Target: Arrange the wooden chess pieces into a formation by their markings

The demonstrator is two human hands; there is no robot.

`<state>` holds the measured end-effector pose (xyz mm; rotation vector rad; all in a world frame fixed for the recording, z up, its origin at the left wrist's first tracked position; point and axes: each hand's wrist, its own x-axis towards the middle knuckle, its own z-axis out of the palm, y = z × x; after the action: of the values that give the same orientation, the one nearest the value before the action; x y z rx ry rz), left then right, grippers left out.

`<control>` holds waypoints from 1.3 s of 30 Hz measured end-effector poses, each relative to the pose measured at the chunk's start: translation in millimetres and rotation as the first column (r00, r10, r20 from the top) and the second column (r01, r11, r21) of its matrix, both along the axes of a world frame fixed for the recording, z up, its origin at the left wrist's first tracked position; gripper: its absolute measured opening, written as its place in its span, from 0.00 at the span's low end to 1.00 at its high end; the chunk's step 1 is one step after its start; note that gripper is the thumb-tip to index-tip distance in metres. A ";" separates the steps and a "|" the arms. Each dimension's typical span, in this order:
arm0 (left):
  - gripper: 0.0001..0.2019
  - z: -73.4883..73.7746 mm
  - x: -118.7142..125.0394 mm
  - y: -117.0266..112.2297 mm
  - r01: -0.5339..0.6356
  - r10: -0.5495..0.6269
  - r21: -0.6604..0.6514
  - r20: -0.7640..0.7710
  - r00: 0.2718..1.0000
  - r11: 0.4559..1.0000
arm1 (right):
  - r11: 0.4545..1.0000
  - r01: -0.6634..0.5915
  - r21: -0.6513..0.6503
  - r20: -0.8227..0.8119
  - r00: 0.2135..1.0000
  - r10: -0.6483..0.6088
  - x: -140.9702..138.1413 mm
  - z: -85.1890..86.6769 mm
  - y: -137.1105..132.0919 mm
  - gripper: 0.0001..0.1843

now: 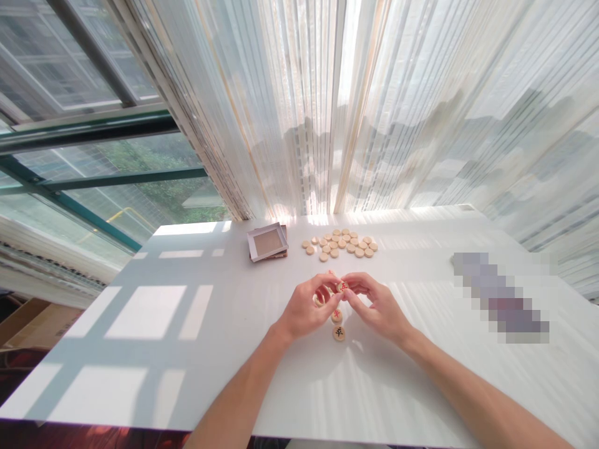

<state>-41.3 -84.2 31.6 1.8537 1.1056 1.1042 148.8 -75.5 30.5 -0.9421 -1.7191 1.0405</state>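
Observation:
Between the fingertips of both hands is a round Chinese chess piece (343,287) with a red character facing up. My left hand (305,305) pinches it from one side, fingers curled. From the other side my right hand (375,307) grips it with thumb and fingers. Below the hands, a red-marked piece (336,316) lies on the white table (224,374), with a black-marked piece (339,333) just nearer to me. More pieces show partly behind my left fingers; how many is hidden.
Several blank-side-up wooden pieces (350,248) lie scattered beyond my hands. To their left rests a shallow open box (267,242). A pixelated object (503,299) is at the right. Striped sheer curtains (327,112) and a window (107,156) border the table's far side.

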 end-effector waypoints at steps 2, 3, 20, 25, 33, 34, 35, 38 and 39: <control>0.10 -1.5 0.6 0.1 0.000 0.001 0.014 -0.013 1.000 1.000 | 1.000 0.014 -0.017 0.005 1.000 -0.014 0.1 0.6 -0.7 0.09; 0.10 -2.0 0.8 0.1 -0.001 0.001 0.019 -0.022 1.000 1.000 | 0.999 0.020 -0.025 0.010 1.000 -0.020 0.2 0.9 -0.9 0.08; 0.10 4.8 -20.5 13.5 -0.165 0.167 0.032 -0.063 0.984 0.986 | 0.985 0.084 -0.148 0.029 0.996 -0.080 12.9 6.3 13.3 0.15; 0.10 1.2 -33.7 24.2 -0.303 0.304 0.037 -0.050 0.951 0.952 | 0.971 0.091 -0.221 0.087 0.993 -0.073 26.0 11.3 22.0 0.17; 0.10 -7.6 -38.3 33.2 -0.363 0.364 0.032 -0.064 0.929 0.931 | 0.950 -0.007 -0.313 0.276 0.956 0.098 33.8 9.0 26.3 0.10; 0.10 -8.6 -38.2 33.7 -0.364 0.365 0.028 -0.069 0.928 0.931 | 0.954 -0.012 -0.300 0.298 0.949 0.106 33.0 8.2 25.7 0.10; 0.10 -9.4 -37.9 34.0 -0.366 0.367 0.027 -0.072 0.928 0.930 | 0.958 -0.016 -0.285 0.318 0.942 0.111 31.9 7.6 24.8 0.09; 0.10 -10.6 -37.4 34.0 -0.371 0.373 0.037 -0.078 0.925 0.928 | 0.971 -0.018 -0.239 0.357 0.928 0.105 27.7 5.9 21.4 0.09; 0.10 -10.7 -37.1 33.7 -0.370 0.373 0.040 -0.082 0.924 0.928 | 0.975 -0.012 -0.223 0.366 0.926 0.095 26.1 5.3 20.3 0.09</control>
<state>-78.5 -50.4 20.9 1.7670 1.5488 1.2571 174.9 -55.2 35.8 -1.3082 -1.9782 1.1573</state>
